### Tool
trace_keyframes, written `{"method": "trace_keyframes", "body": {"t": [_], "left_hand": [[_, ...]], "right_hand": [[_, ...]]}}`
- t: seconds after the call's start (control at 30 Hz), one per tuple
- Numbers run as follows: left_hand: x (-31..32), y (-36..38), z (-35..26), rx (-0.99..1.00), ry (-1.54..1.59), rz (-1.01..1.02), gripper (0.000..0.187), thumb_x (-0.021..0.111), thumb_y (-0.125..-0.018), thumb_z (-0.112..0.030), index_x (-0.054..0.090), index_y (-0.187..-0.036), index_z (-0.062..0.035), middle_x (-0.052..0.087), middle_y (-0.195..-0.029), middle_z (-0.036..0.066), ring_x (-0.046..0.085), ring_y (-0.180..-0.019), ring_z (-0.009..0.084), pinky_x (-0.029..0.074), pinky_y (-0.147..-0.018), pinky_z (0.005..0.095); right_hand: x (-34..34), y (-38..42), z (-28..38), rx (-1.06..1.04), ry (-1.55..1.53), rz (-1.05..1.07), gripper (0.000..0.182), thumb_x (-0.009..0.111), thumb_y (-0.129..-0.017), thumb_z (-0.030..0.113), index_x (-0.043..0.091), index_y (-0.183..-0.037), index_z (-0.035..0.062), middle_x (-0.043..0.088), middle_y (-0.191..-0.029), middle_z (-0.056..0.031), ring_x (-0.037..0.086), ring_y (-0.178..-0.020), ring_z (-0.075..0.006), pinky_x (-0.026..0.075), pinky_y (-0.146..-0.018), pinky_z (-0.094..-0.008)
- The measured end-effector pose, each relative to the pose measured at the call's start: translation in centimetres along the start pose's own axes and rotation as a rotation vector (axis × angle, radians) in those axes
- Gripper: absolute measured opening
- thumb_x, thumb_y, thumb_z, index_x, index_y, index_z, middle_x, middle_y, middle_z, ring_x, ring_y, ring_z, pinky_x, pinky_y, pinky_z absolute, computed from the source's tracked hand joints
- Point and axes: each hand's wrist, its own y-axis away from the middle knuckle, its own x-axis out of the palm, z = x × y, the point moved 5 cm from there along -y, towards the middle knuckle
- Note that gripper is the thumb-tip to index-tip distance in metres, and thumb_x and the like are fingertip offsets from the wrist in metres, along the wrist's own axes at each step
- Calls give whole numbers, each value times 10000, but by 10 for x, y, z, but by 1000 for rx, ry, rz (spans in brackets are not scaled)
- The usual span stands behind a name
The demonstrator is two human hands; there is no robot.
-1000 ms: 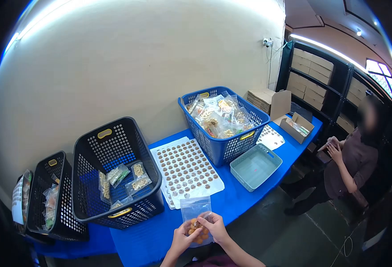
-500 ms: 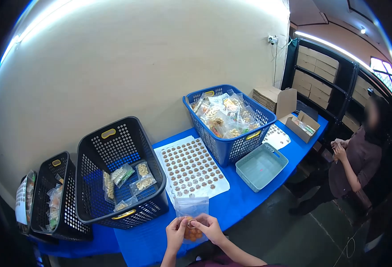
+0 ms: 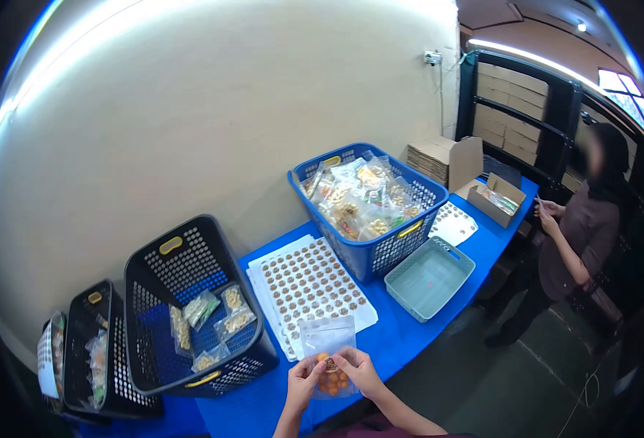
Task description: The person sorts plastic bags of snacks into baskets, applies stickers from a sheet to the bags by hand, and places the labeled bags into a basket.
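Note:
A clear zip pouch [image 3: 327, 334] with round orange pieces [image 3: 332, 382] in its lower part is held upright at the table's front edge. My left hand [image 3: 304, 381] grips its left side, thumb on the front. On the right side, my right hand [image 3: 361, 374] pinches the pouch in the same way. Between my thumbs a small round brown sticker [image 3: 330, 363] lies against the pouch's front. Just behind the pouch are sheets of round brown stickers [image 3: 311, 285], with some spots bare in the nearer rows.
Left stands a black basket [image 3: 141, 314] with several filled packets; further black baskets [image 3: 74, 343] are beyond it. A blue basket [image 3: 369, 252] heaped with packets, a grey-green tray [image 3: 428, 281] and cardboard boxes [image 3: 493, 208] stand right. A person [image 3: 581, 226] stands beyond the table.
The view has shifted slightly, so the baskets sit lower at left. Both my hands still hold the pouch, and the sticker between my thumbs shows more plainly. The other person's hands have shifted.

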Motion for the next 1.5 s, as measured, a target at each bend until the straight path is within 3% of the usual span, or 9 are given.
{"method": "trace_keyframes", "body": {"t": [0.17,0.33,0.53,0.67,0.77,0.9,1.27,1.37,1.5], "left_hand": [[20,-28,12,-8,101,-28,282,594,-829,-171,558,-1047,4,626,-873,73,598,-761,126,485,-685,250],[52,-48,-3,-32,63,124,275,603,-822,-118,561,-1063,8,619,-946,70,584,-834,117,466,-744,241],[66,-76,-2,-28,74,266,284,565,-854,-143,551,-1087,20,613,-970,63,573,-850,113,454,-756,235],[78,-95,8,40,118,129,319,565,-860,-164,511,-1116,19,582,-1025,63,554,-898,104,450,-747,226],[93,-100,-5,171,-58,41,302,576,-852,-147,510,-1095,20,580,-1006,60,552,-880,97,454,-734,222],[106,-109,-18,200,-17,8,289,584,-846,-131,514,-1078,25,587,-931,58,555,-798,86,457,-697,212],[132,-118,-14,143,57,53,293,546,-874,-190,520,-1091,6,581,-959,37,535,-874,69,442,-737,218],[137,-125,-14,233,-16,14,279,544,-875,-191,539,-1077,1,583,-945,45,551,-798,65,460,-666,205],[139,-125,-12,145,-126,-65,241,552,-869,-196,583,-994,7,581,-831,45,547,-639,57,450,-522,189]], "right_hand": [[-25,-2,10,-24,50,-60,173,625,-818,147,580,-910,8,602,-850,-33,554,-790,-85,452,-705,-231],[-50,-10,31,-105,174,-119,181,627,-815,138,572,-921,3,609,-859,-46,563,-809,-93,456,-730,-238],[-72,-29,40,-118,32,-123,170,601,-836,143,570,-906,-8,615,-844,-53,570,-768,-96,465,-697,-236],[-81,-52,60,-117,127,-101,187,604,-838,164,564,-892,-11,603,-835,-46,551,-760,-70,451,-660,-210],[-92,-74,68,-193,206,-110,182,611,-832,159,565,-880,-11,600,-810,-41,541,-724,-59,439,-625,-203],[-95,-86,90,-167,335,-48,190,613,-830,159,567,-892,-14,596,-795,-32,535,-716,-48,431,-619,-188],[-125,-99,96,39,79,104,204,569,-859,170,554,-968,-2,599,-882,-34,547,-800,-69,437,-724,-216],[-129,-104,97,22,86,126,201,582,-846,140,550,-986,0,601,-872,-40,557,-783,-73,448,-698,-213],[-126,-109,106,-85,107,161,219,611,-820,114,552,-992,-8,611,-835,-52,572,-756,-76,462,-649,-200]]}}
